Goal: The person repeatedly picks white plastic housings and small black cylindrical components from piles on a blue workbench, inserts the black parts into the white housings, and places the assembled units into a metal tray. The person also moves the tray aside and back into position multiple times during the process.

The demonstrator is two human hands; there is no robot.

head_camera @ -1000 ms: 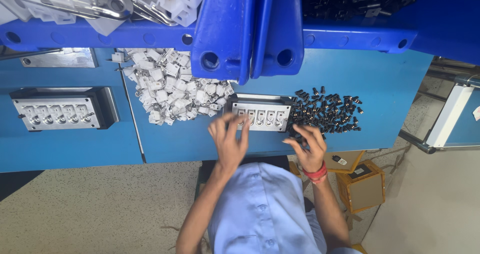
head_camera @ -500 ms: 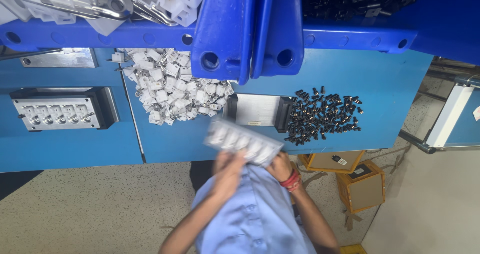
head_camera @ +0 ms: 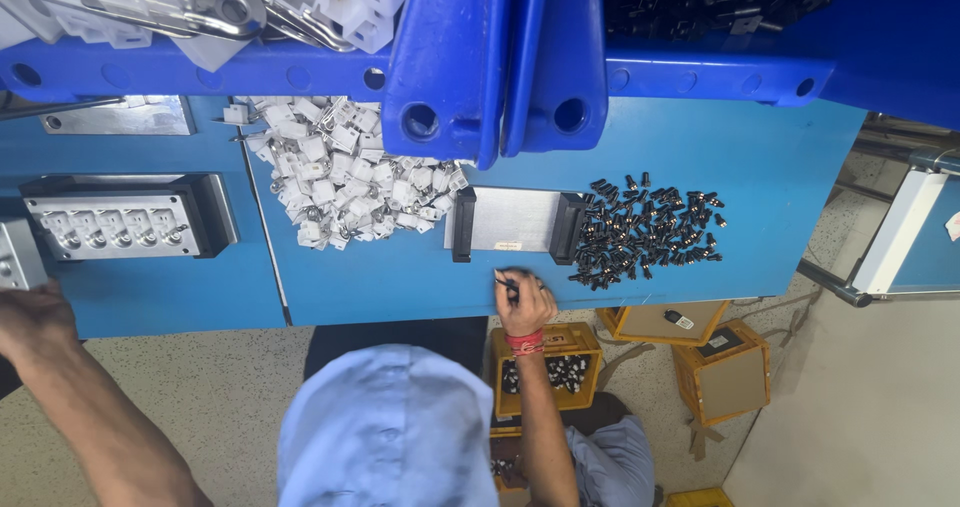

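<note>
Right hand [head_camera: 524,305] pinches a small black part.
Light, rigid, probably slippery: grip its sides. Left hand [head_camera: 35,319] reaches off-frame, grasp unclear, near the white tray [head_camera: 110,225].

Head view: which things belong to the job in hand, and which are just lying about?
In hand: right hand pinching small black part; black parts pile; empty metal fixture; left hand beside grey block.
Lying about: white plastic parts pile; filled fixture; blue bins; yellow boxes.
</note>
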